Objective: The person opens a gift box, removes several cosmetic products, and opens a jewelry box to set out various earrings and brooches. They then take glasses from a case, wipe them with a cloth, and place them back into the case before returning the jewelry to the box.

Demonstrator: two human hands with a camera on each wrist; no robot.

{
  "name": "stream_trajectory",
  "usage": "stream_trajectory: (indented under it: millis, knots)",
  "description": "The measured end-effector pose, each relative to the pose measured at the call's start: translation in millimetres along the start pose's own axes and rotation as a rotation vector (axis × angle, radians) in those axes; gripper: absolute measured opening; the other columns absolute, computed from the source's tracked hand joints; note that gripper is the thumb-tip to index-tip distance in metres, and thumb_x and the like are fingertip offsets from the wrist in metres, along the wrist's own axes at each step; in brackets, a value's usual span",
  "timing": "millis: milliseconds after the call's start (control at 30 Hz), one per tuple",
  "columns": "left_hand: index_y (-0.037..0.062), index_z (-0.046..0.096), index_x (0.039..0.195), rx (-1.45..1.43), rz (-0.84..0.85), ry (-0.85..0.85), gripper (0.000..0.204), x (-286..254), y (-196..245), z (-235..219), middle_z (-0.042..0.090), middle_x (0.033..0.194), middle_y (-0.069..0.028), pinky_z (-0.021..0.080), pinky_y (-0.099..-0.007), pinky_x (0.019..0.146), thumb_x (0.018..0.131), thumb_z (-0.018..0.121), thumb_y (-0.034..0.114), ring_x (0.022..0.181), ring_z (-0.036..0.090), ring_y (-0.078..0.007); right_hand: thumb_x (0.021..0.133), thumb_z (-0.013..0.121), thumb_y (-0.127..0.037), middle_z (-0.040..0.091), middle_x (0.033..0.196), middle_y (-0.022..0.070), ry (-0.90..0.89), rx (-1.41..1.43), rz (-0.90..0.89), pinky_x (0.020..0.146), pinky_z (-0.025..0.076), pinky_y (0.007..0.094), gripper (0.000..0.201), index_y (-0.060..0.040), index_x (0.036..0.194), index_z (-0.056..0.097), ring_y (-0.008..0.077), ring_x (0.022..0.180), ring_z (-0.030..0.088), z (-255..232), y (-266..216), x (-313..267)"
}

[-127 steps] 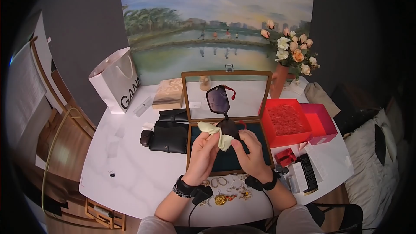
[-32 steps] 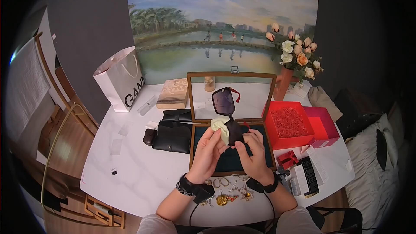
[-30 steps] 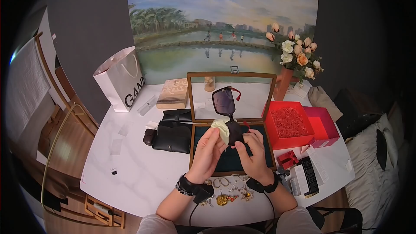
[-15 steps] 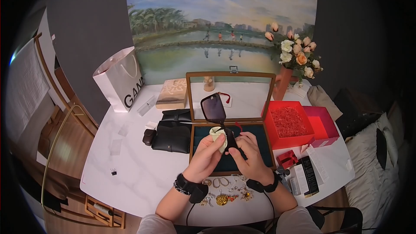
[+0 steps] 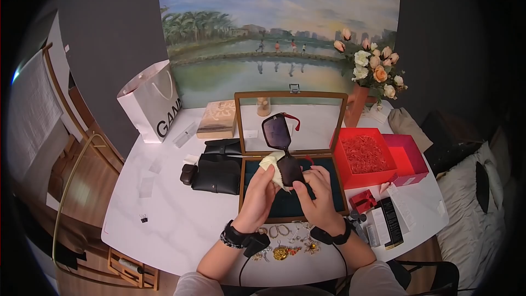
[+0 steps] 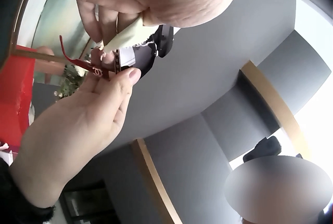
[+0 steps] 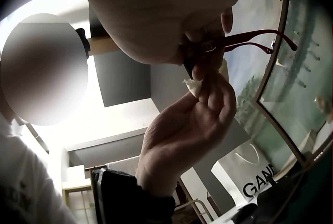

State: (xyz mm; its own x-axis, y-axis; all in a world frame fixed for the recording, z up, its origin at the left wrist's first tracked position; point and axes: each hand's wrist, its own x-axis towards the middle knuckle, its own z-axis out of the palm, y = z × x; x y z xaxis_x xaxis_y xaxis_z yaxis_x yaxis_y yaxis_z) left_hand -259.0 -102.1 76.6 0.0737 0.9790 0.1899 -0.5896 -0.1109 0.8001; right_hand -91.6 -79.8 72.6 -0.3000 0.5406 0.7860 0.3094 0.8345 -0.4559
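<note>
Dark sunglasses [image 5: 275,132] with red temples are held up on a tilt over an open wooden case [image 5: 239,197] lined in dark green. My right hand [image 5: 319,200] grips them by the nearer lens and hinge; its thumb lies at the frame edge in the left wrist view. A pale yellow-green cloth [image 5: 268,163] is pinched in my left hand [image 5: 257,200] and overlaps the nearer lens. Left fingers and part of the cloth [image 6: 127,34] lie behind that lens. In the right wrist view a red temple [image 7: 252,36] sticks out past the right hand.
Gold jewellery [image 5: 282,252] lies along the table's front edge. Black pouches [image 5: 216,174] sit left of the case; a red box [image 5: 364,159] with shredded filling stands right. Farther back are a white paper bag [image 5: 145,101] and a flower vase [image 5: 356,107].
Since half a second ago, the sunglasses have shifted right and slightly up. The left hand has moved the cloth a little left and away from the bridge, and more cloth shows.
</note>
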Motion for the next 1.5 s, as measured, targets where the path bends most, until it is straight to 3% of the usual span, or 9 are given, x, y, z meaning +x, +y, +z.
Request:
stream_trajectory:
  millis: [233,300,467,633,833,1033,1133,1233,1500]
  knots:
    - [-0.0017,0.051,0.143,0.0,0.014,0.086,0.051,1.4,-3.8,-1.0,0.064,0.139,-0.0145,0.041,-0.0368,0.116,0.114,0.039,0.039,0.13,0.061,-0.0222,0.1,0.065,-0.011,0.067,0.088,0.0071,0.049,-0.015,0.052,0.107,0.039,0.0472,0.008,-0.0036,0.097,0.066,0.0271,0.09,0.065,-0.9,-0.1,0.6]
    - [-0.0024,0.05,0.145,-0.296,-0.027,-0.136,0.053,1.5,0.0,-9.0,0.063,0.142,-0.0144,0.039,-0.0373,0.118,0.113,0.038,0.039,0.132,0.06,-0.0232,0.1,0.065,-0.011,0.067,0.088,0.0067,0.05,-0.004,0.062,0.107,0.039,0.0467,0.009,-0.0037,0.096,0.066,0.0272,0.089,0.065,-0.1,3.2,0.1]
    - [-0.001,0.053,0.143,-0.356,-0.047,-0.005,0.048,-1.0,-8.8,-11.8,0.064,0.14,-0.014,0.042,-0.0357,0.118,0.113,0.042,0.034,0.134,0.059,-0.021,0.102,0.063,-0.012,0.068,0.089,0.0055,0.047,0.075,0.103,0.108,0.039,0.0454,0.01,-0.0043,0.097,0.066,0.0261,0.089,0.063,-1.5,2.2,-0.5]
    - [0.0021,0.06,0.137,-0.177,0.024,-0.125,0.032,3.3,-8.4,-3.8,0.068,0.13,-0.0087,0.055,-0.0348,0.104,0.107,0.059,0.013,0.121,0.066,-0.0167,0.103,0.062,-0.013,0.068,0.094,0.0046,0.073,0.154,0.225,0.109,0.039,0.0464,0.011,-0.0051,0.097,0.066,0.0238,0.093,0.063,-2.8,6.4,-3.1]
    - [0.003,0.064,0.128,-0.066,0.028,-0.036,0.025,0.8,-5.5,-5.0,0.074,0.115,-0.0038,0.055,-0.0266,0.093,0.106,0.064,0.013,0.102,0.07,-0.0095,0.1,0.065,-0.011,0.067,0.093,0.0079,-0.056,0.026,0.017,0.11,0.039,0.0493,0.009,-0.0026,0.098,0.064,0.0264,0.09,0.064,-0.9,3.6,-1.9]
    - [0.0025,0.066,0.123,-0.126,0.031,0.005,0.022,1.3,-8.0,-5.4,0.075,0.111,-0.0039,0.055,-0.0235,0.085,0.107,0.063,0.017,0.097,0.07,-0.0082,0.099,0.066,-0.011,0.066,0.089,0.0065,-0.076,0.023,0.016,0.109,0.038,0.0485,0.009,-0.0031,0.095,0.063,0.025,0.087,0.063,0.4,2.3,-2.0]
    - [0.0051,0.066,0.123,-0.17,-0.005,-0.115,0.025,6.0,-15.1,-23.8,0.074,0.11,-0.0029,0.057,-0.0275,0.085,0.109,0.06,0.025,0.097,0.07,-0.0103,0.1,0.066,-0.011,0.065,0.087,0.0045,-0.102,0.04,0.012,0.109,0.038,0.0476,0.009,-0.0041,0.093,0.063,0.024,0.085,0.063,-0.3,1.7,-2.0]
    - [0.0057,0.064,0.126,-0.265,-0.044,-0.032,0.026,2.1,-14.2,-12.1,0.073,0.115,-0.0033,0.057,-0.0284,0.088,0.111,0.055,0.026,0.101,0.07,-0.0115,0.1,0.066,-0.011,0.064,0.085,0.0037,-0.1,0.066,0.021,0.109,0.038,0.0468,0.01,-0.0045,0.093,0.063,0.0236,0.084,0.062,-0.3,1.3,-1.7]
    - [0.0064,0.062,0.13,-0.421,-0.086,-0.069,0.025,-4.1,-10.8,6.8,0.07,0.123,-0.0041,0.052,-0.0286,0.098,0.11,0.056,0.021,0.114,0.065,-0.0111,0.1,0.067,-0.011,0.065,0.088,0.0052,-0.079,0.166,0.109,0.112,0.035,0.0453,0.008,-0.0042,0.095,0.065,0.0242,0.088,0.062,-3.2,10.4,-2.5]
